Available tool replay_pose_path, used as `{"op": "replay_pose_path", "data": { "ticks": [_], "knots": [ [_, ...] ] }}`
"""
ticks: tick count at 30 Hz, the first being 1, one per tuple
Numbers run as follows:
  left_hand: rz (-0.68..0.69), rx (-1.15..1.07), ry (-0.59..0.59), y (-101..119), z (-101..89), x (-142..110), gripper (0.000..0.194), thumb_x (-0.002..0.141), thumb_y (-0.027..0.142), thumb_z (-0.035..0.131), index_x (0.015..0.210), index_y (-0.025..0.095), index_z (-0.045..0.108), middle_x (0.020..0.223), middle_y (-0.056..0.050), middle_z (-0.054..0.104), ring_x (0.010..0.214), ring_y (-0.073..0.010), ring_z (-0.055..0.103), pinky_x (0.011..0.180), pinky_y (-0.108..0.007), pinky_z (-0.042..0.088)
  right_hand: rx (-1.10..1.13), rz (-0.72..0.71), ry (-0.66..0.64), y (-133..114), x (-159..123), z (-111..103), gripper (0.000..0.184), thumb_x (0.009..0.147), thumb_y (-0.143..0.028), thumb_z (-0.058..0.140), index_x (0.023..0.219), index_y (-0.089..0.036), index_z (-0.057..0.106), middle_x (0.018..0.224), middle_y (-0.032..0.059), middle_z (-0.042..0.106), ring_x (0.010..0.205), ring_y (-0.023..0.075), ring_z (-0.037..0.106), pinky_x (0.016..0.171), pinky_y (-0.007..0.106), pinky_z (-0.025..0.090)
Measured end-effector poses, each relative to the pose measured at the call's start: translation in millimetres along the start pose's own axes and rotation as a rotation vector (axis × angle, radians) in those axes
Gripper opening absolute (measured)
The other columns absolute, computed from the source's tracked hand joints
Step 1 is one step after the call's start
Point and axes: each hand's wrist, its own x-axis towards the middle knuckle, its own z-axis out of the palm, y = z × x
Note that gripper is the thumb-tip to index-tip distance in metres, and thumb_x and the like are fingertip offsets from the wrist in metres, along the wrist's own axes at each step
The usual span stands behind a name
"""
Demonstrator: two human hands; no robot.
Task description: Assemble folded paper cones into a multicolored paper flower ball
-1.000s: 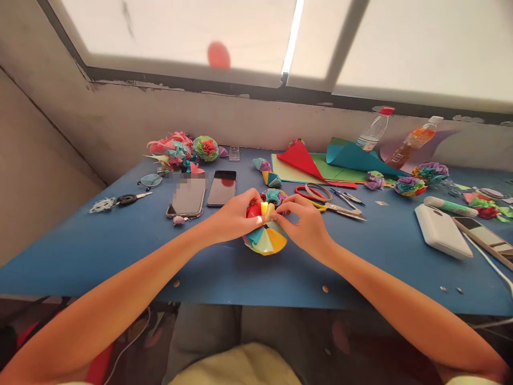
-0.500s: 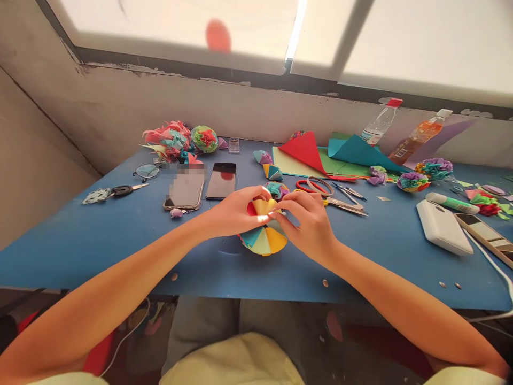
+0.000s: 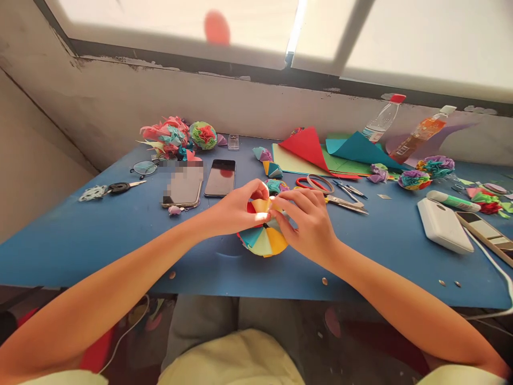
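Observation:
A multicoloured paper ball made of folded segments in teal, green, orange, red and yellow rests near the front middle of the blue table. My left hand grips its left upper side, fingers curled and pinching a yellow segment at the top. My right hand closes on its right upper side, fingertips meeting the left ones at that yellow fold. The ball's back half is hidden behind both hands.
Two phones lie behind my left hand, with glasses and keys further left. Scissors, coloured paper sheets, finished paper balls, two bottles and a white power bank fill the back and right.
My fingers have shifted slightly on the yellow segment at the ball's top. The view has tilted a little; the ball stays in place.

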Motion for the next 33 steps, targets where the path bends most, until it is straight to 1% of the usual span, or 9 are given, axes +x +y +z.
{"op": "replay_pose_path", "data": {
  "ticks": [6, 10, 14, 16, 19, 21, 24, 28, 33],
  "knots": [
    [-0.057, 0.027, 0.005, -1, 0.3, 2, 0.029, 0.075, 0.038, 0.06, 0.096, 0.02, 0.051, 0.09, 0.0, 0.056, 0.078, -0.0144, 0.051, 0.065, -0.026, 0.043, 0.002, 0.013, -0.002, 1, 1, 1, 0.008, 0.084, -0.022, 0.06, 0.092, -0.02, 0.061, 0.091, 0.0023, 0.069, 0.085, 0.0155, 0.058, 0.079, 0.033, 0.038],
    [-0.036, 0.041, 0.005, 2, 0.8, 1, 0.028, 0.075, 0.037, 0.06, 0.096, 0.02, 0.053, 0.09, 0.0, 0.057, 0.078, -0.0141, 0.051, 0.065, -0.025, 0.042, 0.041, 0.037, -0.021, 0, 1, 1, 0.005, 0.084, -0.021, 0.059, 0.089, -0.021, 0.06, 0.09, 0.0023, 0.068, 0.085, 0.016, 0.058, 0.08, 0.034, 0.037],
    [-0.025, -0.023, 0.007, 2, 1.1, -1, 0.027, 0.074, 0.035, 0.061, 0.095, 0.02, 0.051, 0.088, 0.001, 0.056, 0.073, -0.0124, 0.052, 0.061, -0.023, 0.043, 0.178, 0.187, -0.081, -2, 1, -1, 0.022, 0.084, -0.025, 0.058, 0.106, -0.021, 0.055, 0.097, 0.0047, 0.066, 0.092, 0.0188, 0.059, 0.082, 0.035, 0.04],
    [-0.018, -0.048, 0.003, 1, 1.2, -1, 0.027, 0.074, 0.033, 0.061, 0.095, 0.02, 0.051, 0.085, 0.001, 0.055, 0.07, -0.0116, 0.052, 0.06, -0.023, 0.043, 0.3, 0.292, -0.132, -2, 2, -2, 0.032, 0.083, -0.027, 0.059, 0.113, -0.021, 0.05, 0.094, 0.004, 0.065, 0.09, 0.0184, 0.059, 0.082, 0.035, 0.042],
    [-0.009, -0.044, 0.011, 0, 1.0, 1, 0.026, 0.073, 0.031, 0.061, 0.093, 0.019, 0.051, 0.082, 0.001, 0.054, 0.066, -0.0107, 0.05, 0.059, -0.023, 0.042, 0.506, 0.414, -0.196, 1, 4, -2, 0.034, 0.08, -0.026, 0.062, 0.111, -0.022, 0.049, 0.086, 0.0005, 0.061, 0.081, 0.0147, 0.058, 0.077, 0.031, 0.045],
    [0.003, 0.003, 0.021, 2, 0.3, 1, 0.024, 0.073, 0.033, 0.06, 0.092, 0.019, 0.052, 0.082, 0.001, 0.055, 0.067, -0.011, 0.049, 0.059, -0.023, 0.041, 0.605, 0.443, -0.222, 3, 5, -2, 0.036, 0.08, -0.026, 0.062, 0.113, -0.023, 0.048, 0.085, 0.0001, 0.059, 0.08, 0.0133, 0.057, 0.074, 0.028, 0.046],
    [-0.01, 0.087, 0.012, 8, -2.0, -1, 0.023, 0.077, 0.038, 0.056, 0.089, 0.019, 0.054, 0.081, 0.001, 0.056, 0.068, -0.0121, 0.049, 0.058, -0.023, 0.039, 0.666, 0.417, -0.251, 4, 5, -1, 0.04, 0.081, -0.026, 0.061, 0.117, -0.023, 0.046, 0.086, 0.0004, 0.058, 0.08, 0.0123, 0.055, 0.075, 0.028, 0.046],
    [-0.072, 0.103, -0.05, 12, -5.7, -4, 0.024, 0.08, 0.042, 0.053, 0.087, 0.019, 0.054, 0.076, 0.002, 0.055, 0.063, -0.0108, 0.046, 0.054, -0.022, 0.036, 0.619, 0.342, -0.226, -1, 2, 0, 0.038, 0.081, -0.026, 0.062, 0.116, -0.023, 0.046, 0.087, 0.0006, 0.057, 0.079, 0.0129, 0.054, 0.077, 0.03, 0.046],
    [0.001, 0.167, -0.031, 10, -7.9, -3, 0.02, 0.083, 0.037, 0.048, 0.082, 0.019, 0.056, 0.085, -0.001, 0.059, 0.076, -0.015, 0.053, 0.061, -0.024, 0.039, 0.475, 0.238, -0.164, -7, 0, -1, 0.038, 0.081, -0.029, 0.065, 0.114, -0.024, 0.047, 0.088, 0.0008, 0.059, 0.082, 0.015, 0.056, 0.08, 0.032, 0.045]
  ]
}}
